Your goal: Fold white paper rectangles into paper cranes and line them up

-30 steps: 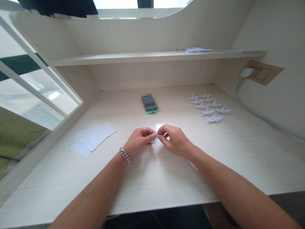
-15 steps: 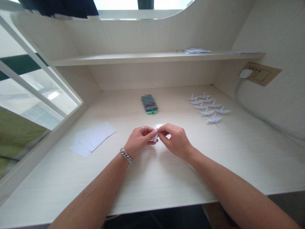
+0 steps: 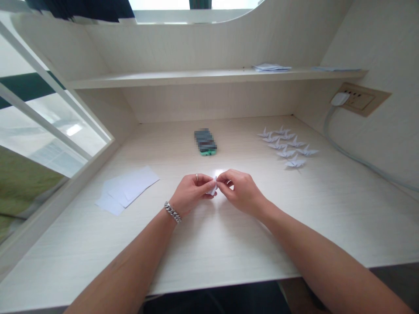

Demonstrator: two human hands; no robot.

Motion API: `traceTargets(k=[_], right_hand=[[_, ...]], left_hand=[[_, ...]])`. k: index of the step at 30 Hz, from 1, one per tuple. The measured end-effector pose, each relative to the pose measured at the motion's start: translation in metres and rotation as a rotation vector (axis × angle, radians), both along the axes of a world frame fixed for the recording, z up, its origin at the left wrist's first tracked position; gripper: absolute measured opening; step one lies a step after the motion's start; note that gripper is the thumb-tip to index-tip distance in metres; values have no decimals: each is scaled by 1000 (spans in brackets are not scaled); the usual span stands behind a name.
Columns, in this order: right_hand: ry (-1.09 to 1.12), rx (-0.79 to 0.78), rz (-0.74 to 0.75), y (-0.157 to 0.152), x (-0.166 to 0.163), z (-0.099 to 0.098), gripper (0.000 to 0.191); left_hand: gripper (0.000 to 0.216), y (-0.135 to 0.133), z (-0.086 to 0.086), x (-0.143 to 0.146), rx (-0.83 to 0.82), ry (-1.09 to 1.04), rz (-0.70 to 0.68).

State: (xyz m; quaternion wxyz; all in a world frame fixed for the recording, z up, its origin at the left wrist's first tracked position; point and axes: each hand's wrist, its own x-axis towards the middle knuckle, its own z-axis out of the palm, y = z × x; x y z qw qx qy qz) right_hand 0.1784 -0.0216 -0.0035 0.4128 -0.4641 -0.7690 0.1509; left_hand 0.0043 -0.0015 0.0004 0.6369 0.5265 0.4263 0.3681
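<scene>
At the far left of the pale desk [image 3: 203, 257], a few white sheets of paper [image 3: 139, 185] lie flat, fanned so that they overlap, with clean straight edges and sharp corners. To their right comes the left hand [image 3: 194, 188], with a chain bracelet [image 3: 173, 212] at the wrist and a ring [image 3: 197, 177] on one finger. Its thumb presses against the fingers, pinching a small folded paper [image 3: 213, 189]. Behind the hands, apart from them, sits a blurred dark object [image 3: 205, 140] with a green near end.

The folded paper is between the two hands, held at the fingertips over the middle of the desk. It is plain white, narrow and small, standing more upright than flat, with a slim edge pointing up; the fingers cover much of it, so I cannot tell its full shape or its creases. From the other side, the right hand [image 3: 241, 191] pinches its right edge with thumb and forefinger, which curve round a small gap.

Farther right and back, white paper cranes [image 3: 286, 153] stand close together with pointed wings and tips. Last comes a pale cable [image 3: 356, 160], running from a white plug [image 3: 340, 99] in the wall socket [image 3: 368, 102].
</scene>
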Motion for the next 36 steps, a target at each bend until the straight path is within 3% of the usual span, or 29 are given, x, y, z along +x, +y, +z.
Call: traceTargets(k=[6, 15, 36], right_hand=[[-172, 111, 15, -3, 0, 3, 14], [-48, 37, 1, -2, -1, 5, 12], [-140, 223, -79, -5, 0, 4, 20]], left_hand=[[29, -1, 2, 1, -37, -35, -2], [29, 1, 1, -1, -18, -16, -16], [33, -4, 4, 8, 33, -109, 90]])
